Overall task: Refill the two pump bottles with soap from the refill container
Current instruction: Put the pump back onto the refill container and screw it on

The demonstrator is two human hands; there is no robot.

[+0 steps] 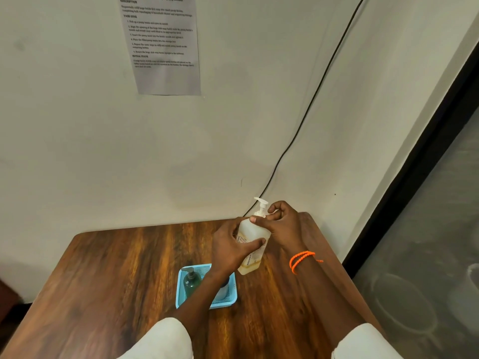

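1. Refill container (251, 244): big pale bottle w/ white pump top (261, 205), standing slightly tilted on the worktop (116, 268), near the back right corner by the wall. A low band of yellowish soap shows at its base; rest looks near empty or cloudy, can't tell which.
2. Left hand (232, 246): wrapped round the container's body, thumb across the front label, fingers behind. Prob. there to brace the bottle so it can't spin or tip while the top is worked.
3. Right hand (281, 224): fingers curled round the neck/collar just under the pump top, thumb at the shoulder. Reads as a twisting grip, i.e. screwing the pump on or off; which way, can't tell.
4. Orange bracelet (302, 260) on the right wrist, white sleeves on both arms.
5. Blue basket (207, 304) sits nearer the person, just left of the container. Dark green pump bottle (191, 282) stands upright in its left side, pump on. A 2nd bottle (223, 288) is in the right side, mostly hidden by the left forearm, so its cap state is unclear.
6. Both small bottles being in the basket suggests the filling is done or close; the container step looks like closing up, but that's a guess.
7. Printed sheet (162, 45) taped on the wall, black cable (311, 107) running down to the worktop corner.
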